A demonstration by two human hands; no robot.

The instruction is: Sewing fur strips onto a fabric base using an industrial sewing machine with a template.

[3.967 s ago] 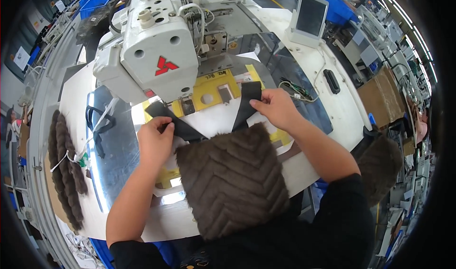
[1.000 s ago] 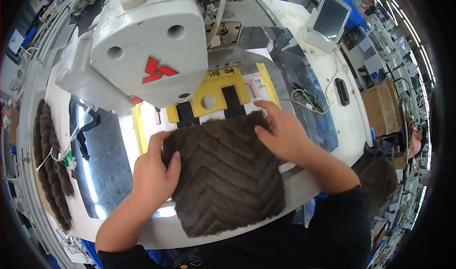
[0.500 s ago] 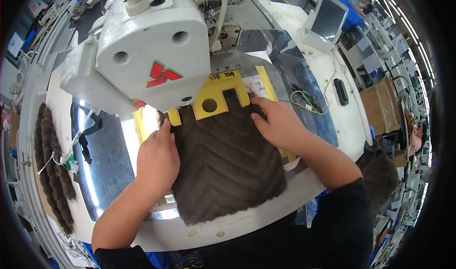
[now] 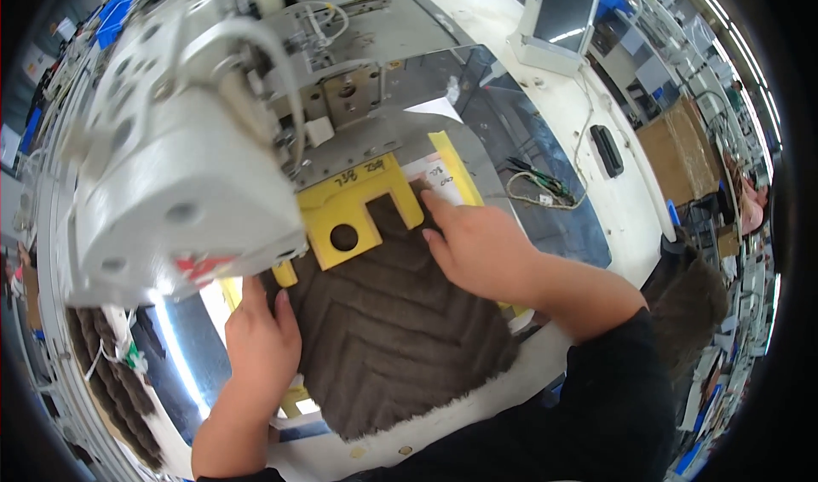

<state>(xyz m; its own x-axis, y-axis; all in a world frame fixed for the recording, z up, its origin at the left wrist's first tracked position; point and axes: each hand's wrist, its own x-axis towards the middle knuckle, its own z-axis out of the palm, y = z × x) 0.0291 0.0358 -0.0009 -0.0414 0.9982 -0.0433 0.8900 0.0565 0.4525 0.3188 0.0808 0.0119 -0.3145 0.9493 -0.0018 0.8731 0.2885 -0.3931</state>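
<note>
A dark brown furry fabric piece [image 4: 400, 337] with chevron ridges lies below the machine, its far edge under a yellow notched template [image 4: 341, 201] with a round hole. My left hand [image 4: 262, 337] is at the fabric's left edge, thumb on it and index finger stretched forward beside the template's small tab; the machine head partly covers that fingertip. At the right edge, my right hand [image 4: 486, 248] has its index finger stretched out and thumb apart, both touching the fabric near the template's right prong. The remaining right fingers are mostly hidden.
The white sewing machine head [image 4: 179, 218] overhangs the left side, close to my left hand. To the right are a monitor [image 4: 558, 18], a black handle-shaped item [image 4: 607, 151] and a looped cord with small tools [image 4: 538, 182]. Furry strips [image 4: 111, 380] lie at the left.
The view has shifted, so the machine head appears farther left and more of the template and plate behind it shows. Both hands stay at the fabric's sides.
</note>
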